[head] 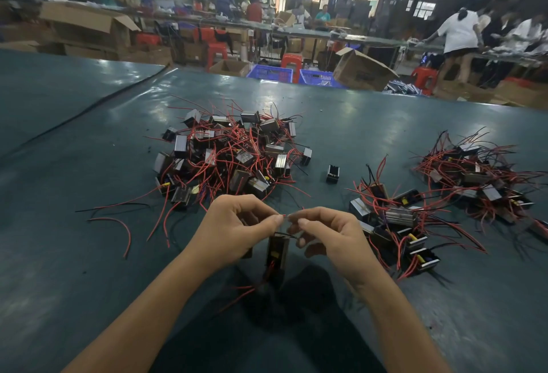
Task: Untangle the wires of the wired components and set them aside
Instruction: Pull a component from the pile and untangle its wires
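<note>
Pinching red wire (285, 216) with curled fingers (268, 221), left hand (234, 224) and right hand (329, 233) both (component (277, 249) dangling below).

bg workers (456, 34) blurred; right pile (480, 177) cut off.

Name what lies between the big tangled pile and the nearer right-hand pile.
A single loose component stands there on the green mat; head view.

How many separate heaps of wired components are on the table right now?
3: big tangled heap in the middle; smaller heap beside the right hand; third heap far right, partly cut off by the frame.
</note>
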`<state>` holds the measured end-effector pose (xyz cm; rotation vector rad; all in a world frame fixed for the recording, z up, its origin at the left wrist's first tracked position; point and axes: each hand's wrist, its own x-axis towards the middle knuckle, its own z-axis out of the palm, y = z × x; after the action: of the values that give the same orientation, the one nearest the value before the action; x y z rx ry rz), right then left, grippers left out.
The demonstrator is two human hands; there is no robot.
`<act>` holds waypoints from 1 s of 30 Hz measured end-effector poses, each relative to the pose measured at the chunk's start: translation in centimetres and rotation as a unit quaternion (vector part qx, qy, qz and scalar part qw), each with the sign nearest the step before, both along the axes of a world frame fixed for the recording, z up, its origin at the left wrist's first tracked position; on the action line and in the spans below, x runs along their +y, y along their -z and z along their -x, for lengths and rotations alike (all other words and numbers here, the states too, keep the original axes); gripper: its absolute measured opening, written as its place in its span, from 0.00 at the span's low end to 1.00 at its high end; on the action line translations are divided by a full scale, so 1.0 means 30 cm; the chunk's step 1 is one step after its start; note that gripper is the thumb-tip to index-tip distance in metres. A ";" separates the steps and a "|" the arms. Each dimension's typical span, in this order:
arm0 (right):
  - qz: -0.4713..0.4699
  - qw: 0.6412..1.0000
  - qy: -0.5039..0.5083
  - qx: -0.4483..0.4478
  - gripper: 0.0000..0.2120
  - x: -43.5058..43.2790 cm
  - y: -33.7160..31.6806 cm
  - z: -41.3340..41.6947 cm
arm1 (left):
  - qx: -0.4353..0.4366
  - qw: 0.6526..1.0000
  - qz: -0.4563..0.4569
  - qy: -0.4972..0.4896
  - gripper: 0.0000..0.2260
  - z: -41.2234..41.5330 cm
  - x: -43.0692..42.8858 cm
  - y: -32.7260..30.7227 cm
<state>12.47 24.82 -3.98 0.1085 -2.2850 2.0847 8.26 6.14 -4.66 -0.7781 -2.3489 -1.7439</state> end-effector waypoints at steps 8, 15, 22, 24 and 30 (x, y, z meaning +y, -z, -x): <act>-0.024 0.996 0.009 0.083 0.06 -0.014 0.014 0.000 | -0.059 0.997 -0.023 0.040 0.04 0.007 0.000 0.007; -0.071 0.995 0.024 0.063 0.04 -0.016 0.030 0.009 | 0.076 0.996 0.047 0.002 0.04 -0.007 0.002 0.005; -0.080 0.996 0.026 -0.012 0.13 -0.025 0.041 0.023 | 0.281 0.936 0.210 -0.013 0.05 -0.030 0.003 -0.011; -0.077 0.997 0.022 0.002 0.14 -0.028 0.039 0.019 | 0.270 0.942 0.199 -0.010 0.06 -0.027 0.001 -0.009; -0.132 0.980 0.006 0.151 0.07 -0.012 0.033 -0.001 | 0.141 0.985 0.095 0.020 0.01 0.009 -0.018 -0.010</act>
<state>12.51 24.45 -4.98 0.3911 -2.3446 1.6147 8.00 5.59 -4.36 -1.0319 -2.3383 -1.3296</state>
